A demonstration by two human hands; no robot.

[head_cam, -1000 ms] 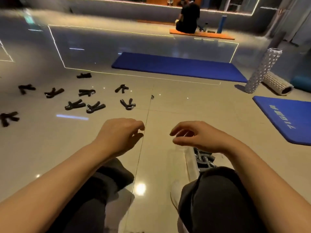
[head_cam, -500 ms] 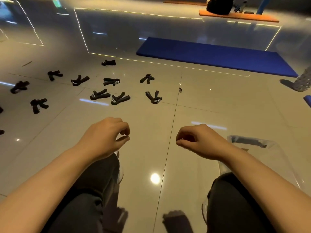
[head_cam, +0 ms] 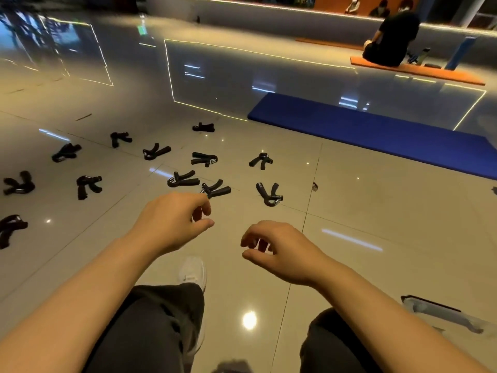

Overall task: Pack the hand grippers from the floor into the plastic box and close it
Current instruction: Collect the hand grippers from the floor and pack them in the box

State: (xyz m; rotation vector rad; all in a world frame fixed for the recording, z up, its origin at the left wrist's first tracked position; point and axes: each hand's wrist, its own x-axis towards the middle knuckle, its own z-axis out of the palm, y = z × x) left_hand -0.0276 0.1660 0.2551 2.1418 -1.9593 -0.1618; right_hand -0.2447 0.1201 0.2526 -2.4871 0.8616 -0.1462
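Several black hand grippers lie scattered on the glossy tiled floor ahead and to the left. The nearest ones are one (head_cam: 216, 188) just past my left fingertips, one (head_cam: 183, 179) left of it, and one (head_cam: 269, 194) further right. My left hand (head_cam: 172, 220) hovers above the floor with fingers loosely curled, holding nothing. My right hand (head_cam: 277, 250) hangs beside it, also loosely curled and empty. A clear plastic box (head_cam: 443, 316) sits at the lower right, partly hidden behind my right forearm.
My knees in dark trousers and a white shoe (head_cam: 193, 273) fill the bottom. A blue mat (head_cam: 376, 133) lies ahead on the right. A person (head_cam: 391, 40) sits on an orange mat far back right.
Both hands have moved forward toward the grippers, and their fingers have loosened. The view has shifted, so the grippers appear closer and the box sits lower right.
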